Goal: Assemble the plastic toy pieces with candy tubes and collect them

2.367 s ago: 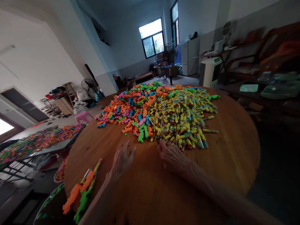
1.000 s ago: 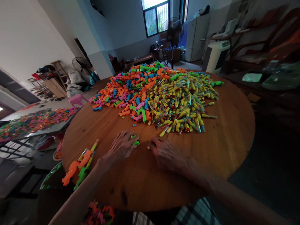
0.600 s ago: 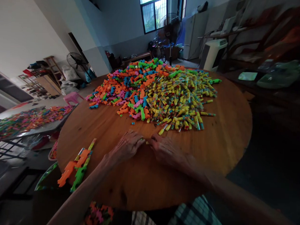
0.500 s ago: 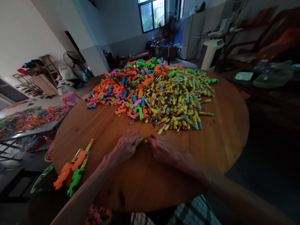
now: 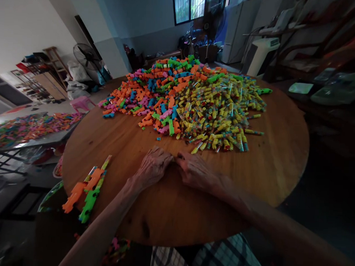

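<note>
On the round wooden table (image 5: 189, 218), my left hand (image 5: 155, 165) and my right hand (image 5: 195, 170) meet near the middle, fingers closed and tips nearly touching. What they pinch between them is too small and hidden to name. Beyond my right hand lies a heap of yellow-capped clear tubes (image 5: 215, 115). To its left is a pile of orange, green, blue and pink plastic pieces (image 5: 149, 93). At the table's left edge rest orange toy pieces (image 5: 74, 195) and a green one (image 5: 90, 203) with tubes attached.
A second table (image 5: 49, 134) at the left bears more coloured pieces. A pink stool (image 5: 82, 102), a standing fan (image 5: 207, 27) and a white appliance (image 5: 260, 56) stand behind the table. Containers with pieces sit below its left edge.
The view has shifted slightly, so the heaps and table sit a little differently in it. Both hands stay together, and the small yellowish bit between them no longer shows clearly.
</note>
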A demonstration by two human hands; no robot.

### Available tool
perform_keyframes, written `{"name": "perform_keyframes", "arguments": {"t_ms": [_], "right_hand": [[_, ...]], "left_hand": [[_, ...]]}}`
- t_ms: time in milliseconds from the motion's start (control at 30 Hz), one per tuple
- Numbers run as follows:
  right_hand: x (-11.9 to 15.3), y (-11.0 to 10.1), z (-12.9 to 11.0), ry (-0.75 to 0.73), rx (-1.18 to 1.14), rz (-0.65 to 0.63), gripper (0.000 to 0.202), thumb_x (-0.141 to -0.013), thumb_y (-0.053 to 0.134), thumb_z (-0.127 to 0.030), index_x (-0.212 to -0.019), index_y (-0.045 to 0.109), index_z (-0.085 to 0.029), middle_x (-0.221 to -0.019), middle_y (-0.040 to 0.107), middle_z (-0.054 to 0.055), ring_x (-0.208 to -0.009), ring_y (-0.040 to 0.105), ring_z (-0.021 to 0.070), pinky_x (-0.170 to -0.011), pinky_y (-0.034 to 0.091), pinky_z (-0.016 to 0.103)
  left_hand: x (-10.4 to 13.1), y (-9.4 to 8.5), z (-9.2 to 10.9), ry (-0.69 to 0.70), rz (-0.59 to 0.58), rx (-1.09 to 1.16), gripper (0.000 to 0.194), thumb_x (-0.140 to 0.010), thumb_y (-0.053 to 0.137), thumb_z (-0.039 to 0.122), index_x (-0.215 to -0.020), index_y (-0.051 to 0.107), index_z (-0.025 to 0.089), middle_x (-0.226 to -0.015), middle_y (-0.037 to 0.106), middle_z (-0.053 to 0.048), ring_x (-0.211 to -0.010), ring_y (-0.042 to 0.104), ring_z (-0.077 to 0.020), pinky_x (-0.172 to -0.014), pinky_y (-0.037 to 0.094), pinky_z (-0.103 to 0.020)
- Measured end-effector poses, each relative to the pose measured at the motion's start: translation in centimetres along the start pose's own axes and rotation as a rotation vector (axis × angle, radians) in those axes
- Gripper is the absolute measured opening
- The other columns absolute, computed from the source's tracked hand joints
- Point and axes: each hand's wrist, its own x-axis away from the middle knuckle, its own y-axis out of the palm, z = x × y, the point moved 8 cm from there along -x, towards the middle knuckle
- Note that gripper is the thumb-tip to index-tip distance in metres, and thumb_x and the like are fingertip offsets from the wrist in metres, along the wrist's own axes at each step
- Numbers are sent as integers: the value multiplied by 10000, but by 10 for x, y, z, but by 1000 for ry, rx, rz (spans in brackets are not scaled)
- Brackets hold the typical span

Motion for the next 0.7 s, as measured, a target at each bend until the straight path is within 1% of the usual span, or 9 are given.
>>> {"name": "perform_keyframes", "arguments": {"t_ms": [133,233,367,467,533,633,700], "right_hand": [[0,0,-1,-8,47,-53,284,-863,472,-66,-1044,689,-91,-1028,635,128,-719,501,164,-626,301,317],[-1,-1,-1,-38,48,-66,267,-872,474,-68,-1029,689,-89,-1003,636,117,-698,486,161,-605,272,327],[-3,-1,-3,-86,74,-90,200,-867,488,-86,-903,684,-101,-953,629,109,-635,438,146,-572,217,343],[-3,1,-5,-100,89,-79,181,-840,498,-94,-880,675,-102,-984,625,110,-580,361,127,-553,181,351],[-3,4,-6,-112,93,-61,179,-836,499,-95,-882,672,-99,-1004,621,109,-561,308,119,-549,171,353],[-2,6,-7,-128,97,-9,231,-910,437,-106,-864,663,-102,-995,616,103,-551,239,119,-549,156,361],[-2,6,-6,-127,86,21,280,-955,395,-120,-864,659,-107,-996,616,96,-553,221,120,-550,153,365]], "left_hand": [[-1,2,-1,6,-19,-36,417,-1089,307,337,-869,622,174,-839,595,-48,-859,532,-187,-831,407,-324],[-2,3,0,35,-25,-41,398,-1088,302,310,-869,605,173,-836,589,-48,-844,524,-188,-818,407,-325],[-2,1,2,56,-2,-62,377,-1082,300,272,-824,558,177,-840,589,-57,-807,494,-199,-780,403,-347],[-3,-1,3,40,3,-70,353,-1078,296,256,-833,538,181,-849,588,-62,-817,489,-209,-768,407,-355],[-4,-1,4,38,-19,-75,344,-1077,290,250,-852,541,180,-865,591,-65,-831,490,-211,-774,413,-356],[-8,1,5,50,-81,-109,332,-1069,297,233,-877,561,173,-876,596,-67,-834,494,-214,-776,420,-361],[-11,2,5,61,-116,-138,311,-1062,323,231,-891,575,165,-882,598,-71,-842,501,-217,-772,421,-361]]}}
